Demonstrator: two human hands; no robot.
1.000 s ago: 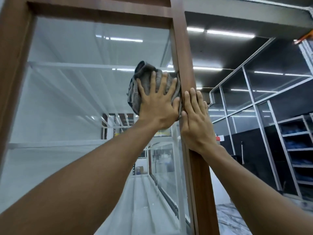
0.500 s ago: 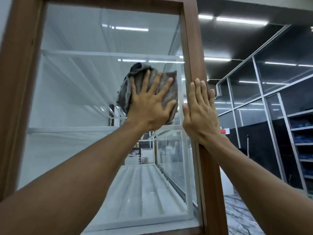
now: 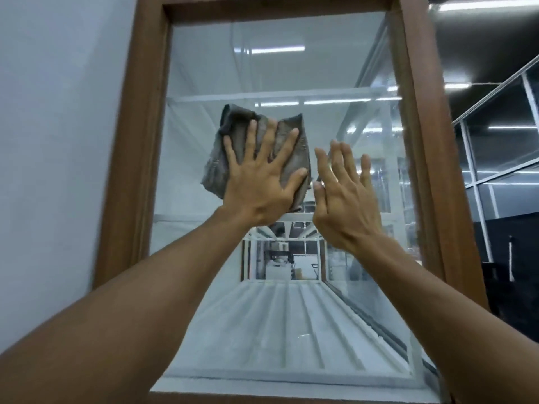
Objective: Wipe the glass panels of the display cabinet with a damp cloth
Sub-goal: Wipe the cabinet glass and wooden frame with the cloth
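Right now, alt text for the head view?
A left hand presses a grey cloth flat against the glass panel of a wooden frame; the right hand, fingers straight, is raised beside it near the glass. White shelves show inside.

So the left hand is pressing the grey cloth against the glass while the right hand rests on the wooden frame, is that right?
Not quite: the head view shows the right hand open over the glass, beside the cloth, not on the wooden frame. The left hand does press the cloth.
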